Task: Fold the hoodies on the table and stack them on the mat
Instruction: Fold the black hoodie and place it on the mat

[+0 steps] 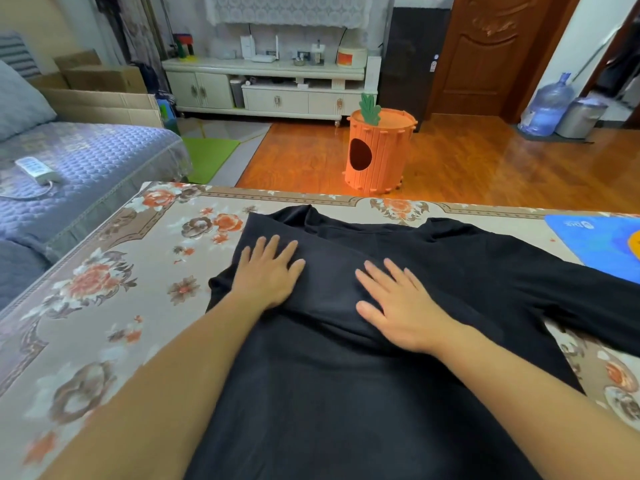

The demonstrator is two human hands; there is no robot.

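A black hoodie [346,393] lies spread on the table with the floral cloth [104,306]. Its left sleeve is folded in over the body, while the right sleeve stretches out toward the right edge. My left hand [268,275] presses flat on the folded left part, fingers straight. My right hand [398,303] lies flat on the middle of the chest, fingers spread. A blue mat [595,244] rests at the table's far right, and the hoodie's right sleeve reaches just below it.
A sofa with a blue quilted cover [79,174] stands to the left, with a white power strip [36,169] on it. Beyond the table an orange carrot-shaped stool [377,150] stands on the wooden floor. A white TV cabinet [266,84] lines the back wall.
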